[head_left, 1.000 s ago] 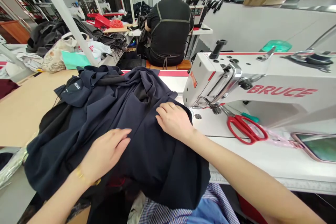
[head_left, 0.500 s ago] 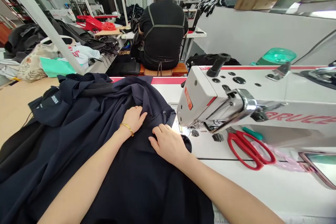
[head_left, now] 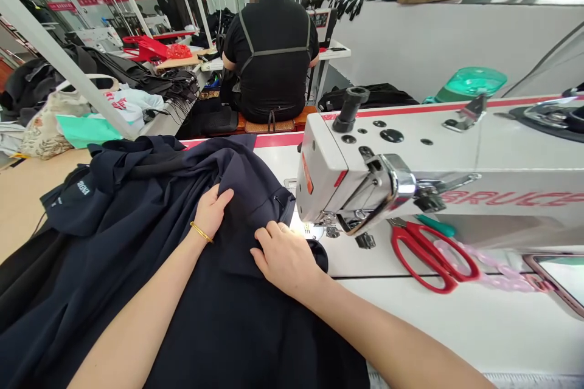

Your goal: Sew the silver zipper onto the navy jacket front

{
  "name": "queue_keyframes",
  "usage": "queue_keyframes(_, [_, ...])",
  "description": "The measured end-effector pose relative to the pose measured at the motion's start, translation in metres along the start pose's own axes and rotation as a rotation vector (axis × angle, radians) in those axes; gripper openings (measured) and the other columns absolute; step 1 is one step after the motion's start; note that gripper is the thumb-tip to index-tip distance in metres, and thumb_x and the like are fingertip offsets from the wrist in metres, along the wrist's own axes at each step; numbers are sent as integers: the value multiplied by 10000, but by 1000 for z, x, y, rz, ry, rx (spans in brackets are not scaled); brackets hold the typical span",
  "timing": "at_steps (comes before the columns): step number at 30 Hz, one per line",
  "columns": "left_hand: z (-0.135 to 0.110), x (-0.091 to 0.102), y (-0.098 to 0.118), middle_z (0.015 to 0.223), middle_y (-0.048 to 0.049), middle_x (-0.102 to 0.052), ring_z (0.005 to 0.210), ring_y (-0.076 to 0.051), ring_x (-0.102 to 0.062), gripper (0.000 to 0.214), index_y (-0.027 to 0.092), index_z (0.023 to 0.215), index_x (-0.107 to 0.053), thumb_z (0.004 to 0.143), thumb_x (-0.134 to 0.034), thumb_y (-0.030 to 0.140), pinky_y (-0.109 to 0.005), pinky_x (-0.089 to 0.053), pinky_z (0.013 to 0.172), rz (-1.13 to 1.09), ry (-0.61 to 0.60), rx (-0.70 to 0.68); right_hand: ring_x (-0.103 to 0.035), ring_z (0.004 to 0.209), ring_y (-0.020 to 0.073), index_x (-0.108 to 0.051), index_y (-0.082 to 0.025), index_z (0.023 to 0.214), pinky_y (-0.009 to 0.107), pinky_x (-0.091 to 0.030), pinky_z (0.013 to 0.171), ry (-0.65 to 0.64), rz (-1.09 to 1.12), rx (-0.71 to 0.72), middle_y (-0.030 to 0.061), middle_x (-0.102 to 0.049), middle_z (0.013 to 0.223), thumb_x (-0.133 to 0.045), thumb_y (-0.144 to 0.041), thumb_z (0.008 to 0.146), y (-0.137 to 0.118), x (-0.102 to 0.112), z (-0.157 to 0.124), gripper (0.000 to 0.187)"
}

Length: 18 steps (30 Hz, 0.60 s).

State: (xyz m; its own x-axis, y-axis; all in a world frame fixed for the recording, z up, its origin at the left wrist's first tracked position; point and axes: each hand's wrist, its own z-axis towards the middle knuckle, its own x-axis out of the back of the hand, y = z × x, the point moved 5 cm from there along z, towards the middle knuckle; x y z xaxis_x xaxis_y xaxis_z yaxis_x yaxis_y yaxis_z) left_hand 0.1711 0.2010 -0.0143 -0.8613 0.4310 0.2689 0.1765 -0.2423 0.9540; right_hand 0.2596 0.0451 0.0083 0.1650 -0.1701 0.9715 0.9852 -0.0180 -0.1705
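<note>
A dark navy garment (head_left: 219, 316) spreads over the sewing table, its far edge beside the needle area of a white sewing machine (head_left: 328, 164). My left hand (head_left: 210, 214), with a gold bangle at the wrist, grips a fold of the cloth, the fingertips partly hidden in it. Closer to the needle, my right hand (head_left: 287, 255) has its fingers bent onto the same garment, holding it near the machine bed. A small zip pull (head_left: 278, 199) shows on the cloth just beyond that hand. At the left, a collar label (head_left: 83, 187) faces up.
Red-handled scissors (head_left: 431, 255) lie right of the needle area, next to a teal-handled tool (head_left: 435, 226). A phone (head_left: 559, 279) rests at the right edge. Ahead, a person (head_left: 274, 61) sits facing away. A white post (head_left: 68, 61) slants across the left.
My left hand has moved left, away from my right hand, and the cloth between them looks flatter. The right hand stays near the needle area. The whole view has shifted slightly.
</note>
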Motion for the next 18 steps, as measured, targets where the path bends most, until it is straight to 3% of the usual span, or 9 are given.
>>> queue_keyframes(7, [12,5,0,593,18,-515,586,-129,-483,305,154,685,-563,751,-530,450,-249,-406,563,93,72,-25,-477,791,204,-512,-201,864,303,-377,639,22,-4,-7,44,-507,830,-426,-335,872,1,-2,0,160])
queue_keyframes(10, [-1,9,14,664,5,-549,628,-130,-506,270,152,780,-586,753,-532,415,-256,-424,603,125,74,-19,-483,811,199,-531,-192,894,300,-377,698,22,-12,18,57,-520,842,-410,-324,883,0,-3,-1,180])
queue_keyframes(12, [-30,22,27,823,-21,-599,729,-141,-551,333,167,978,-562,758,-528,414,-269,-449,674,125,77,-5,-489,831,202,-545,-186,918,299,-374,736,23,-26,30,63,-527,838,-404,-318,887,-1,-3,-2,195])
queue_keyframes(14, [-75,49,39,1018,-55,-587,865,-157,-567,449,192,1141,-467,761,-535,423,-290,-457,761,134,154,-68,-495,848,212,-553,-183,945,297,-375,737,25,-44,24,69,-536,845,-409,-328,883,-1,-5,-2,214])
queue_keyframes(16, [-134,91,45,1184,-74,-509,1014,-176,-528,542,219,1212,-380,752,-553,449,-311,-430,858,173,427,-172,-504,847,220,-558,-185,966,294,-380,707,26,-57,22,71,-545,861,-423,-349,874,-1,-9,-1,231])
queue_keyframes(18, [-207,137,34,1317,-61,-382,1165,-180,-420,619,254,1251,-292,745,-538,510,-312,-358,961,206,868,-167,-513,842,229,-564,-185,975,294,-379,687,34,-72,32,71,-553,862,-439,-361,862,-2,-13,1,244])
